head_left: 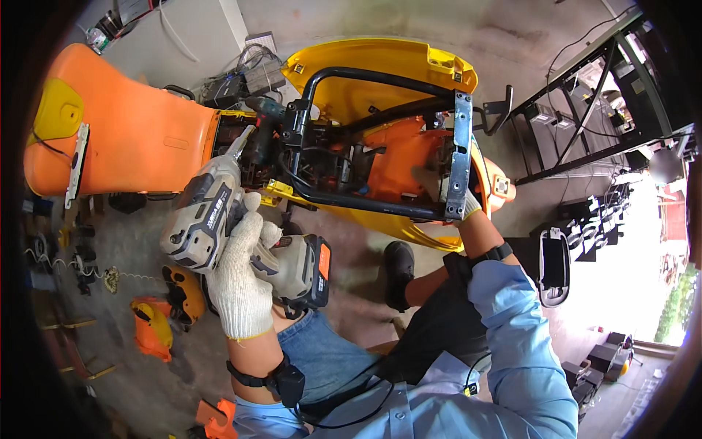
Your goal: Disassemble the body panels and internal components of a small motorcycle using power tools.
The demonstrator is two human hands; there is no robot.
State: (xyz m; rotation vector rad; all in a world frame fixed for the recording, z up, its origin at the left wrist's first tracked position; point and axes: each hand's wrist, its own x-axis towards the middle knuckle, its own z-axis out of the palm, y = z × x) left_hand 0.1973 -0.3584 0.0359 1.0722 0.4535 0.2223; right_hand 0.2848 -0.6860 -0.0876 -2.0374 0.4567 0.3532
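The left hand (241,274), in a white knit glove, is clamped round the grip of a grey cordless driver (219,227) at centre left of the frame. Its battery (316,272) sits just above the person's knee, and its nose points up and right into the opened scooter (380,139). The bit meets the dark parts just below a black tube frame (365,77), beside the orange seat (131,132) that fills the upper left.

The right hand (450,194), also gloved, reaches in at centre right behind a grey metal bracket (461,154). Its fingers seem to be closed on the frame's lower rail or the bracket foot, but the bracket hides them, so I cannot tell for sure.

To do this step well, the driver should stay in line with the fastener, pushed straight along the bit so it does not cam out. The trigger wants a gentle start. The right hand should brace the frame against twist and stay out of the bit's path. Loose orange panels (153,325) lie on the floor at lower left.
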